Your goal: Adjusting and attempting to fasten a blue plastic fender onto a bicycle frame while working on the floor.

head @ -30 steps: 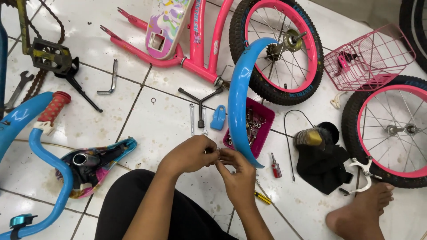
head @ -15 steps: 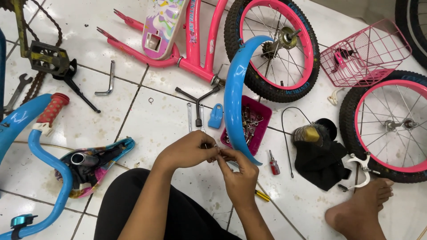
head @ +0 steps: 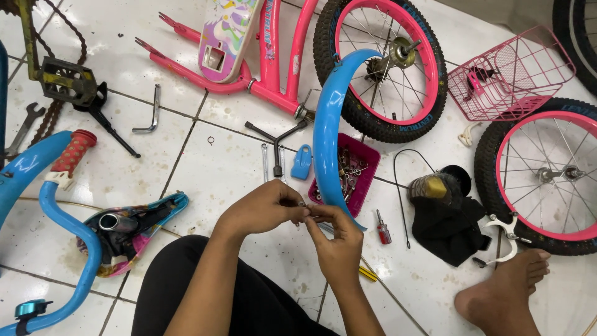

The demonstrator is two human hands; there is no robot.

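While both hands meet above the white tiled floor, the left hand pinches its fingers together on a tiny metal part, too small to identify, and the right hand closes its fingertips on the lower end of the curved blue plastic fender, just beside a magenta parts tray.
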